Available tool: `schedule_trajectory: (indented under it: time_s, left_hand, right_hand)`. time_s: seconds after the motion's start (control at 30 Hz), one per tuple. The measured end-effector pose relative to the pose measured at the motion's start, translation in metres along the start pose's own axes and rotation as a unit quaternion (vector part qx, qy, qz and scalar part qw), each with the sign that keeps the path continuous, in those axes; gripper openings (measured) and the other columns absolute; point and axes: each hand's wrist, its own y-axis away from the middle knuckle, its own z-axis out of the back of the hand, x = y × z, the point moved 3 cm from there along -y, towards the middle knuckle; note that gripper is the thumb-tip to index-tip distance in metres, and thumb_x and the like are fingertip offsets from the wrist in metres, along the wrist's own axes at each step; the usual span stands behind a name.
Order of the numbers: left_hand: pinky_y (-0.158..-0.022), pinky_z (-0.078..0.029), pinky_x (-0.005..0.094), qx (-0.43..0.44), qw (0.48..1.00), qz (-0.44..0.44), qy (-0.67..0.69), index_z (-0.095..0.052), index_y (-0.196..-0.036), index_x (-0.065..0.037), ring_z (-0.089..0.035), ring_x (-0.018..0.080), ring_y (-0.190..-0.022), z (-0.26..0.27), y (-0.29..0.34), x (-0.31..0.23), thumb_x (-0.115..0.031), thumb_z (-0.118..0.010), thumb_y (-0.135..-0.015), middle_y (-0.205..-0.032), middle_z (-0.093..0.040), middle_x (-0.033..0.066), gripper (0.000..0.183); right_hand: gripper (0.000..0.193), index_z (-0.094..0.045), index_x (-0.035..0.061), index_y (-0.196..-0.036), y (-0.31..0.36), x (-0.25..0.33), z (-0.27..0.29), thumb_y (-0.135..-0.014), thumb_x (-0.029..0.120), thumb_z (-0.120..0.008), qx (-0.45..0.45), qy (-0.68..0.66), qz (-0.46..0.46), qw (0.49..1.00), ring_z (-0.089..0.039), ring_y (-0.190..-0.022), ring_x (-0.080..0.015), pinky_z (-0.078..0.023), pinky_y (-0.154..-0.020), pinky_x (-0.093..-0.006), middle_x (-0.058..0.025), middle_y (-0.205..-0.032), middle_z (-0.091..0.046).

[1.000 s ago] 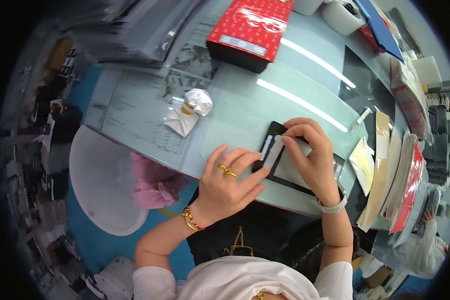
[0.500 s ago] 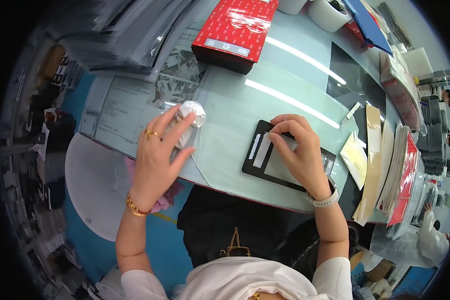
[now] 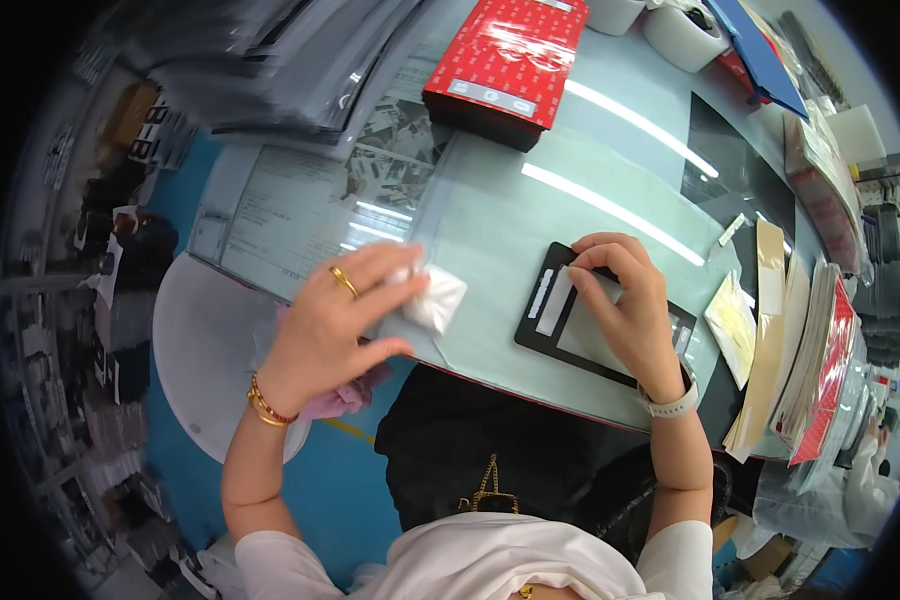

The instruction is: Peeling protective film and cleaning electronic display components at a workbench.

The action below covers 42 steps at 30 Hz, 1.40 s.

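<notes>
So far my left hand (image 3: 335, 325) only pinches the small white crumpled cloth (image 3: 432, 298) at the table edge, while my right hand (image 3: 625, 305) presses flat on the black rectangular panel (image 3: 542, 325), apparently not yet wiped.

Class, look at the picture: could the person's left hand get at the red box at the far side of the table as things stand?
Probably yes. The left hand holds a white wad, but only bare table lies between it and the red box; it would need to stretch.
</notes>
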Motion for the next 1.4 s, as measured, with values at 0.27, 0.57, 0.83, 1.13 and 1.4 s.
schedule_trajectory:
  time_s: [0.27, 0.57, 0.83, 1.13, 1.4]
  left_hand:
    - [-0.078, -0.050, 0.0349, 0.007, 0.994, -0.107, -0.007, -0.074, -0.115, -0.017, -0.061, 0.0241, -0.093, -0.039, 0.034, -0.025, -0.011, -0.082, -0.066, -0.109, -0.063, 0.0031, 0.049]
    - [-0.080, -0.054, 0.0363, -0.057, 0.988, -0.128, 0.065, -0.073, -0.111, -0.014, -0.063, 0.0237, -0.094, -0.054, 0.016, -0.042, -0.004, -0.080, -0.062, -0.108, -0.064, 0.0039, 0.050]
    - [-0.075, -0.060, 0.0359, -0.072, 0.978, -0.182, 0.071, -0.074, -0.106, -0.010, -0.069, 0.0251, -0.086, -0.054, -0.004, -0.062, -0.001, -0.078, -0.069, -0.104, -0.068, 0.0072, 0.039]
    - [-0.069, -0.059, 0.0316, -0.055, 0.984, -0.166, 0.020, -0.075, -0.103, -0.009, -0.067, 0.0237, -0.087, -0.057, -0.012, -0.073, -0.004, -0.076, -0.071, -0.093, -0.060, 0.0075, 0.032]
    - [-0.076, -0.059, 0.0322, -0.049, 0.976, -0.211, -0.020, -0.070, -0.097, 0.002, -0.070, 0.0269, -0.097, -0.068, -0.020, -0.079, -0.004, -0.076, -0.071, -0.101, -0.067, 0.0111, 0.027]
  right_hand:
    - [0.009, -0.065, -0.0004, -0.091, -0.001, -0.002, 0.000, -0.085, -0.001, -0.071, -0.008, 0.017, 0.020, 1.000, -0.064, -0.101, -0.0265, -0.051, -0.088, -0.0347, -0.0112, -0.108, -0.068]
    - [0.009, -0.065, 0.0001, -0.090, 0.000, -0.006, 0.000, -0.084, -0.001, -0.072, -0.007, 0.019, 0.014, 1.000, -0.064, -0.100, -0.0272, -0.053, -0.084, -0.0355, -0.0105, -0.108, -0.068]
    - [0.009, -0.065, 0.0004, -0.090, 0.000, -0.007, 0.000, -0.084, 0.000, -0.072, -0.013, 0.038, 0.035, 0.999, -0.064, -0.101, -0.0271, -0.053, -0.083, -0.0357, -0.0094, -0.107, -0.069]
    - [0.009, -0.065, 0.0005, -0.089, 0.000, -0.007, -0.001, -0.084, 0.000, -0.072, -0.012, 0.039, 0.031, 0.999, -0.064, -0.100, -0.0273, -0.053, -0.083, -0.0363, -0.0091, -0.107, -0.069]
    - [0.010, -0.064, 0.0006, -0.089, 0.000, -0.007, -0.001, -0.083, -0.001, -0.072, -0.017, 0.042, 0.037, 0.998, -0.064, -0.099, -0.0277, -0.053, -0.083, -0.0362, -0.0093, -0.106, -0.069]
